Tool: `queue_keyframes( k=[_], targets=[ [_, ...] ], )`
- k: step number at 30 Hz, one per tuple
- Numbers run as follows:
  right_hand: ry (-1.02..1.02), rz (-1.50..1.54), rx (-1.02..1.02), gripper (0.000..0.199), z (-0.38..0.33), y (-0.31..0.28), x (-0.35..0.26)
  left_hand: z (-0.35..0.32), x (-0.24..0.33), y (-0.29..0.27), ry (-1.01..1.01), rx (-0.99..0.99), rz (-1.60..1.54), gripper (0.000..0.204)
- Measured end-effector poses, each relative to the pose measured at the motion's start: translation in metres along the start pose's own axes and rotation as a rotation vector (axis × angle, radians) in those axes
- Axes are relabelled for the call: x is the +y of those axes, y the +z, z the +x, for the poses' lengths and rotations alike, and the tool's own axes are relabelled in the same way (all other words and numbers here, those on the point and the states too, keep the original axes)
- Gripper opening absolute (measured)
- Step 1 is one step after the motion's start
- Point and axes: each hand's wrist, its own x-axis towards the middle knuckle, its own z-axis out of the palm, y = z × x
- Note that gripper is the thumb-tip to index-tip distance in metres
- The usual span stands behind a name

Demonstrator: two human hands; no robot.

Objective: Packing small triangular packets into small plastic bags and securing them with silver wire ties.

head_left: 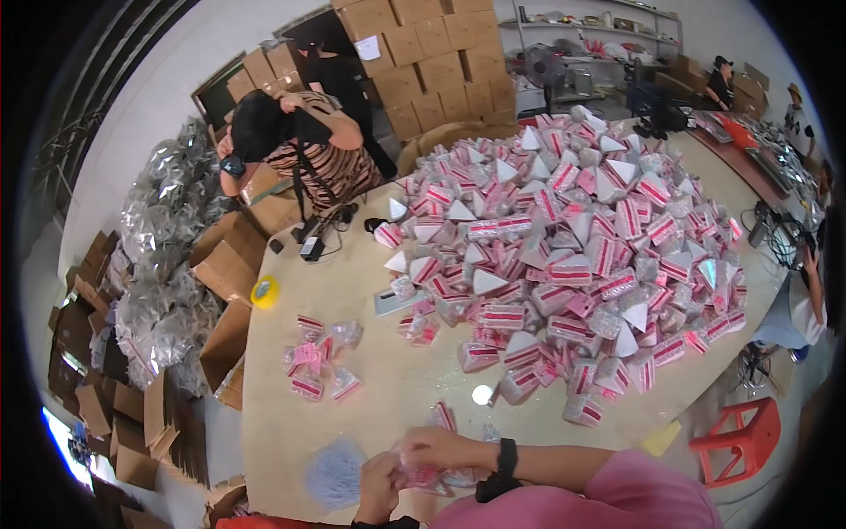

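Observation:
At the table's near edge, my left hand (382, 485) and my right hand (432, 448) are close together, fingers closed on a small clear plastic bag (425, 479) with something pink inside. My fingers hide much of it. A similar pink-and-clear packet (443, 414) lies just beyond my right hand. Beside my left hand is a loose clump of thin, pale blue strands (335, 473). Farther left sits a small group of pink-striped packets (307, 357). A large heap of such packets (564, 256), clear with pink and white parts, spreads across the far and right side.
The pale table (273, 441) carries a yellow tape roll (263, 292), a flat grey device (397, 302) and a black box with cables (311, 248). Open cartons (227, 260) line its left side. A red stool (738, 443) stands right. Another person (300, 145) bends across the table.

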Motion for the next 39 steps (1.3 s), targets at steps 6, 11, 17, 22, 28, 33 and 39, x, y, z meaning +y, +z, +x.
queue_keyframes(
  k=[6,11,17,22,28,33,39],
  targets=[
    [0.333,0.349,-0.125,0.011,-0.004,-0.004,-0.037,-0.012,0.030,0.015,0.006,0.118,-0.228,0.009],
    [0.142,0.267,-0.216,0.012,0.002,-0.001,-0.053,-0.018,0.035,0.032,0.356,0.264,-0.068,0.020],
    [0.091,0.328,-0.209,0.012,0.008,0.002,-0.091,-0.017,0.027,0.042,0.409,0.202,-0.151,0.044],
    [0.148,0.346,-0.146,0.011,0.002,0.000,-0.093,-0.022,0.030,0.044,0.326,0.145,-0.316,0.039],
    [0.066,0.572,-0.018,0.011,0.002,-0.013,-0.113,-0.029,0.009,0.020,0.166,-0.051,-0.398,0.011],
    [-0.028,0.696,0.037,0.012,0.009,-0.018,-0.128,-0.055,0.046,0.039,0.217,-0.024,0.039,0.023],
    [-0.076,0.761,0.030,0.011,-0.004,-0.019,-0.139,-0.053,0.041,0.041,0.155,-0.007,0.045,0.018]
  ],
)
